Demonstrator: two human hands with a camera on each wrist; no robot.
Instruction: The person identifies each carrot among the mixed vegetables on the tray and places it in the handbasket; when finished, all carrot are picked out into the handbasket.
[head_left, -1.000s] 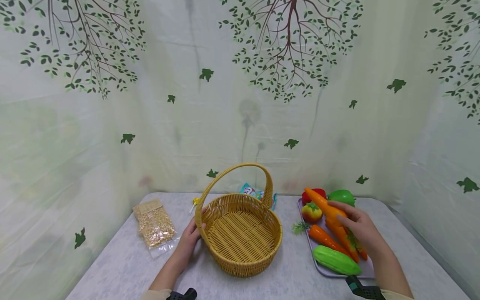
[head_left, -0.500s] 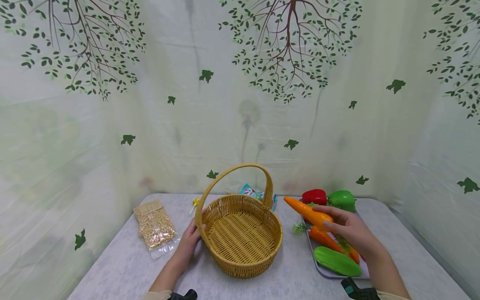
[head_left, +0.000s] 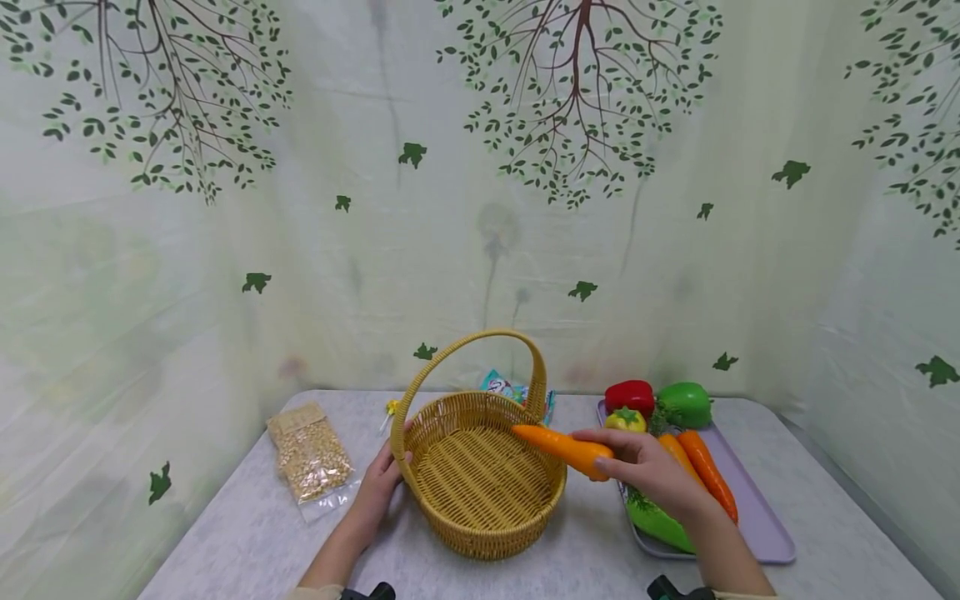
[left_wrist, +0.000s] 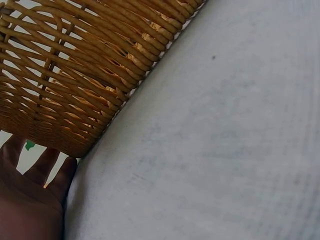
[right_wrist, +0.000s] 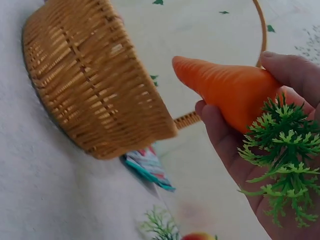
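A round wicker basket (head_left: 487, 540) with a tall arched handle stands mid-table. My left hand (head_left: 375, 487) holds its left side near the handle's foot; in the left wrist view the fingers (left_wrist: 42, 167) lie against the woven wall (left_wrist: 75, 85). My right hand (head_left: 663, 475) grips a toy carrot (head_left: 562, 447) by its thick end. The carrot's tip points left and overlaps the basket's right rim in the head view. In the right wrist view, thumb and fingers close around the orange carrot (right_wrist: 225, 87), and its green leaves (right_wrist: 285, 160) hang beside the palm.
At right a lilac tray (head_left: 761, 525) bears more carrots (head_left: 711, 473), a red pepper (head_left: 628, 397), a green pepper (head_left: 684, 405), a yellowish one (head_left: 625, 419) and a long green vegetable (head_left: 660, 525). A bag of kernels (head_left: 311, 454) lies left; a blue packet (head_left: 498, 383) sits behind the basket.
My right hand has lifted the carrot off the tray and carried it left to the basket's right rim, turning it flatter. My left hand and the basket have stayed in place.
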